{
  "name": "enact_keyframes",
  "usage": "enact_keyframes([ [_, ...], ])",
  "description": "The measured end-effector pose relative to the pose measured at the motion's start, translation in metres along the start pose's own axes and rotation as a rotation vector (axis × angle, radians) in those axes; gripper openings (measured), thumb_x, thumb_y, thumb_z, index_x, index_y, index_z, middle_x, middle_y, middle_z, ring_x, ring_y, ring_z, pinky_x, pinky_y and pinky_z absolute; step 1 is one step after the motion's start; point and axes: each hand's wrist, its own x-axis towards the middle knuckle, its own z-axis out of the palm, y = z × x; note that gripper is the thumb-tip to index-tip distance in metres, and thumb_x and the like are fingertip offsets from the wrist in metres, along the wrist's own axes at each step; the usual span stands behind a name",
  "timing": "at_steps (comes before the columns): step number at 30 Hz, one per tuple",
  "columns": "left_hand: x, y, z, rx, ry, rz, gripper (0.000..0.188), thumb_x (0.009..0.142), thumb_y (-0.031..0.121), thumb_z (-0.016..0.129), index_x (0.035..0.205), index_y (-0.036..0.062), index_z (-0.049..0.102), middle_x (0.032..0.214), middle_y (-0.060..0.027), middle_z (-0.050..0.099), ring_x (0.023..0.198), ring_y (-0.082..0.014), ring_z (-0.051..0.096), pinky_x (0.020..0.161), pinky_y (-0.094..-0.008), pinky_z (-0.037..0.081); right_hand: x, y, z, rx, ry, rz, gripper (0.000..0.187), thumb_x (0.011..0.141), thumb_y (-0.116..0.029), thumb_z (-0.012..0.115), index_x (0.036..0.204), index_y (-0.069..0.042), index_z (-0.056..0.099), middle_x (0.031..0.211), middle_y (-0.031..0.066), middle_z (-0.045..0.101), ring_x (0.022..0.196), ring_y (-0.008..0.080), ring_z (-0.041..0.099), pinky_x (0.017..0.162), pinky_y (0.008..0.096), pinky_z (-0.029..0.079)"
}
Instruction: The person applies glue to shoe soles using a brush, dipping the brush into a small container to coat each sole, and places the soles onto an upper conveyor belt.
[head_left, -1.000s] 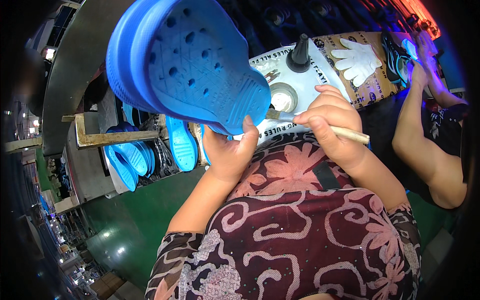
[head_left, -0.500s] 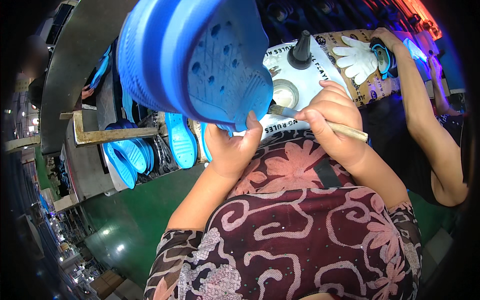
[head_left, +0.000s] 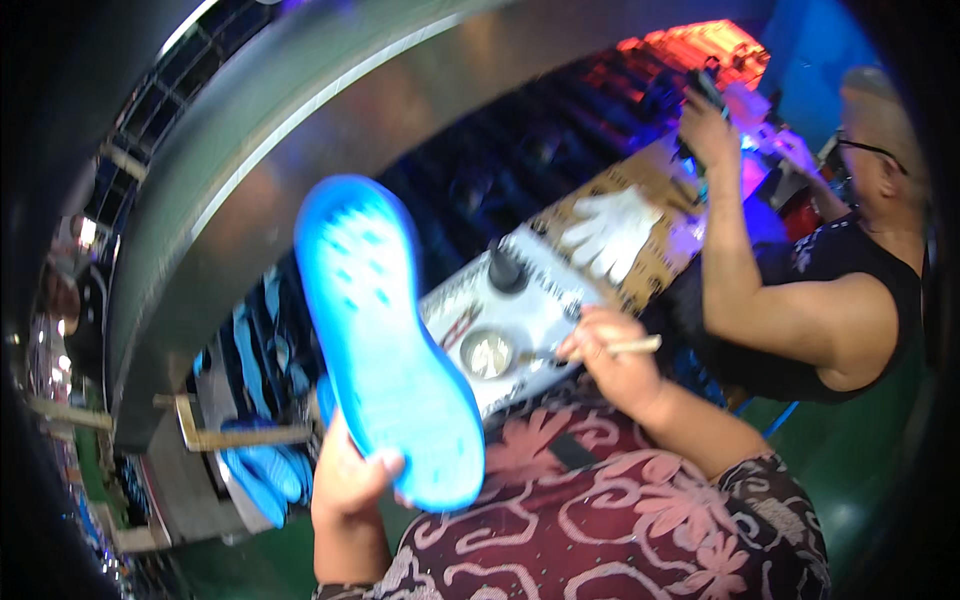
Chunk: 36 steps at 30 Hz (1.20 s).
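Note:
My left hand (head_left: 345, 475) grips a long bright-blue shoe sole (head_left: 395, 370) near its lower end, thumb on its face. The sole stands tilted up in front of me, with small holes or slots showing in its upper part; motion softens its detail. In my right hand (head_left: 620, 370) is a paintbrush (head_left: 636, 345) with a pale wooden handle, pinched between thumb and fingers. Its bristle end points left, close beside a round bowl (head_left: 466, 352) of whitish stuff. The bowl sits on a white printed sheet (head_left: 440, 308), near a black cone-shaped bottle (head_left: 507, 270).
A white glove (head_left: 610, 235) lies on brown taped cardboard beyond my right hand. Close by on the right, a co-worker's arm (head_left: 735, 240) is raised. More blue soles (head_left: 268, 470) lie at the left below a wooden bar (head_left: 250, 438). A curved metal housing (head_left: 240, 150) arches over the far side.
The view has swung. The sole has gone from close and edge-on at the top to showing its long face lower down. The brush has moved off the sole toward the bowl. The co-worker's hand has left the glove.

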Motion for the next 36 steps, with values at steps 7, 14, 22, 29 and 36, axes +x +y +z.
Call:
enact_keyframes([
  [7,0.141,0.064,0.108,0.113,-0.47,-0.023,0.078,0.071,0.01,0.066,0.136,-0.0029,0.026,0.097,-0.0162,0.059,0.05,-0.0134,0.059,0.043,-0.0228,0.05,-0.015,0.011,-0.029,0.061,0.164,0.021,0.02,0.088,-0.01,0.054,0.071,-0.005,0.065,0.057,0.0053,0.055,0.058,0.021,0.053,0.061,0.0329,0.04],
  [14,0.306,0.125,0.219,-0.615,-0.221,0.118,0.072,0.085,0.019,0.063,0.14,0.0008,0.02,0.121,-0.0263,0.052,0.097,-0.034,0.061,0.084,-0.0384,0.054,-0.012,0.008,-0.048,0.025,0.146,0.004,0.027,0.09,-0.013,0.052,0.071,-0.001,0.065,0.061,0.0065,0.06,0.061,0.0198,0.057,0.064,0.0317,0.044],
  [22,0.187,-0.027,0.093,0.1,-0.153,-0.046,0.048,0.086,0.03,0.062,0.122,0.0002,0.049,0.09,-0.0104,0.061,0.079,-0.0195,0.06,0.081,-0.0317,0.05,-0.025,0.035,-0.057,0.213,0.177,0.244,0.029,0.093,-0.016,0.05,0.076,0.002,0.065,0.064,0.0078,0.059,0.06,0.0147,0.056,0.059,0.0273,0.043],
  [29,-0.003,-0.132,-0.111,1.343,0.436,-0.259,0.057,0.072,0.021,0.071,0.121,-0.001,0.049,0.107,-0.0228,0.058,0.094,-0.033,0.06,0.08,-0.0393,0.049,-0.018,0.037,-0.021,0.336,0.07,0.295,0.029,0.093,-0.017,0.05,0.077,0.002,0.065,0.068,0.0054,0.061,0.063,0.0109,0.055,0.06,0.0243,0.044],
  [36,-0.037,-0.18,-0.12,1.544,0.508,-0.571,0.042,0.072,0.024,0.058,0.104,-0.0016,0.051,0.078,-0.0253,0.064,0.072,-0.0413,0.063,0.068,-0.0492,0.05,-0.009,0.033,0.0,0.17,0.013,0.361,0.035,0.096,-0.022,0.047,0.076,0.001,0.064,0.068,0.0044,0.06,0.064,0.0098,0.053,0.062,0.0232,0.042],
])
